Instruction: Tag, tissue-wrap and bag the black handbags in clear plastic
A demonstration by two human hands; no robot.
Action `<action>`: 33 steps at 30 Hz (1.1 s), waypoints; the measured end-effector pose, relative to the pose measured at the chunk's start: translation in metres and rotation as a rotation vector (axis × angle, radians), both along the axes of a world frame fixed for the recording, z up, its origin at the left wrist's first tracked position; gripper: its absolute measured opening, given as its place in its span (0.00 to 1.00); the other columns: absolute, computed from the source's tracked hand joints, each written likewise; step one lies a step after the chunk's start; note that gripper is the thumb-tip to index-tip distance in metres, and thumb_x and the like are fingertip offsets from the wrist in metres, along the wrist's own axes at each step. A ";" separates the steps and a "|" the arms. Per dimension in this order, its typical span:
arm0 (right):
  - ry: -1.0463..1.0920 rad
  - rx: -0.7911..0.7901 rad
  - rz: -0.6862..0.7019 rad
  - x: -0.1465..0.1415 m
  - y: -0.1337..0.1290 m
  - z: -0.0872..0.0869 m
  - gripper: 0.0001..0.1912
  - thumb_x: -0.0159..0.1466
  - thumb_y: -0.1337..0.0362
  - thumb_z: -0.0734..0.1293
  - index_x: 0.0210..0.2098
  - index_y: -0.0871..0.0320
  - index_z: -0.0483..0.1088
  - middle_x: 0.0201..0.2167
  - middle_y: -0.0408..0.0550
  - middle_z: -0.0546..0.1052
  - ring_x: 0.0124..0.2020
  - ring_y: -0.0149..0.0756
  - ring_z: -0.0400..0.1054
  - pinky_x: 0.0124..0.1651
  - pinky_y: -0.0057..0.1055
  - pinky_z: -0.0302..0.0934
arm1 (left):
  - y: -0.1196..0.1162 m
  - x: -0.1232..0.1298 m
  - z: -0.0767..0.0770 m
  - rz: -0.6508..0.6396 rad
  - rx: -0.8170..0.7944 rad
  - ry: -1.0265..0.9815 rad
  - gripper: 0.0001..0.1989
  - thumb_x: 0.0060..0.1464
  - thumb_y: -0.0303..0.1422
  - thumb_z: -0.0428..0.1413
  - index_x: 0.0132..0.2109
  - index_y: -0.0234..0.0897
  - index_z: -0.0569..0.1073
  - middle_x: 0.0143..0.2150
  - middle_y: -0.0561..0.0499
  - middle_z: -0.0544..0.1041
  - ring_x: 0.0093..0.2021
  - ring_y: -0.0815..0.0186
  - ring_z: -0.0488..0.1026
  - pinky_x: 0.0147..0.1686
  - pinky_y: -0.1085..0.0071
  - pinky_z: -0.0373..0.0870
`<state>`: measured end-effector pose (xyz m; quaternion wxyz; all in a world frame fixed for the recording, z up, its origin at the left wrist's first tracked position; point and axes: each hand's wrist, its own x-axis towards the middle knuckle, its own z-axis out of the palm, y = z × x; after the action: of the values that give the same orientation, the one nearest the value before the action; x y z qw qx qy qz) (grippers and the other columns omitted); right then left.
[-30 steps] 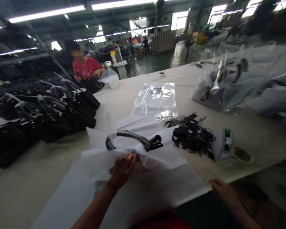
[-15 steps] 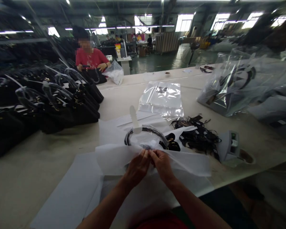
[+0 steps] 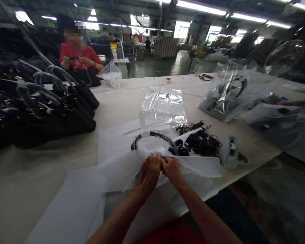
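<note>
My left hand [image 3: 149, 171] and my right hand [image 3: 172, 168] meet at the middle of a handbag wrapped in white tissue paper [image 3: 122, 171]. Both are closed, with their fingertips pressed together on the paper at the bag's top; whatever else lies under them is hidden. Just beyond my fingers arches the bag's dark handle [image 3: 159, 135], covered in clear film. A pale translucent strip [image 3: 143, 121] stands up near the handle's left side. Black pieces with gold-coloured metal [image 3: 181, 149] lie at its right end.
Black handbags [image 3: 63, 118] stand in rows at left, near a co-worker in red [image 3: 78, 57]. Clear plastic bags [image 3: 164, 103] lie ahead. To the right are black tags with cords [image 3: 202, 142], a tape dispenser [image 3: 230, 152] and a plastic-covered bag [image 3: 223, 98].
My fingers have pressed further in at the bag's top, and the paper there is more bunched. The view has swung right. The co-worker's hands have risen to a bag's handle.
</note>
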<state>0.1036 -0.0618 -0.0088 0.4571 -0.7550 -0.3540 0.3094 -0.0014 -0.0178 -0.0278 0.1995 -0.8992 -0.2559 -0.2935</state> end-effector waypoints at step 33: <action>-0.420 -0.009 0.361 0.037 -0.069 -0.078 0.07 0.53 0.63 0.69 0.33 0.55 0.74 0.30 0.41 0.79 0.31 0.32 0.72 0.33 0.23 0.60 | 0.027 0.001 -0.006 -0.046 -0.068 0.060 0.16 0.58 0.32 0.45 0.47 0.32 0.73 0.44 0.44 0.77 0.39 0.57 0.71 0.38 0.62 0.60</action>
<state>0.1411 -0.1303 -0.0872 0.3079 -0.7294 -0.5684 0.2238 -0.0004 0.0093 -0.0334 0.1695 -0.9195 -0.2390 -0.2622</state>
